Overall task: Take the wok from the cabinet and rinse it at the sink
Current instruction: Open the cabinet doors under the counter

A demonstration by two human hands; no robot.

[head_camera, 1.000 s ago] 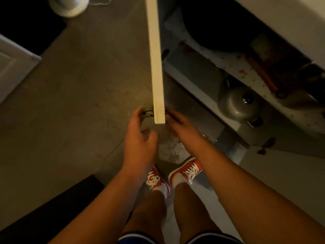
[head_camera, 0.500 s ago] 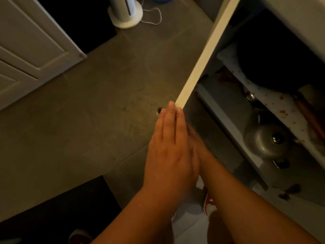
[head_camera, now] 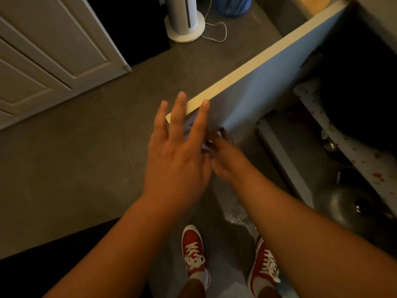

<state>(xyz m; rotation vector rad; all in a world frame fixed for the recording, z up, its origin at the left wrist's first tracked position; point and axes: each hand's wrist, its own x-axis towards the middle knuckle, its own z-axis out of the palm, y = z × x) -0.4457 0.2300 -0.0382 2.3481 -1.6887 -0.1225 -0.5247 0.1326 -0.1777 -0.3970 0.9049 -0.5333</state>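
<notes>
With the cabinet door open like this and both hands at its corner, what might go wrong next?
1. The left hand and right hand crowd the corner of the cabinet door; fingers may get pinched if it swings.
2. The floor near the red shoes looks wet at one spot, so slipping is possible.
3. The dark wok sits above a metal lid; pulling it out could knock neighbouring cookware.

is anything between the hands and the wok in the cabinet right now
Nothing visible blocks it. The cream cabinet door is swung open, with the left hand on its corner and the right hand at its inner face. The large dark wok sits exposed on the speckled upper shelf.
</notes>
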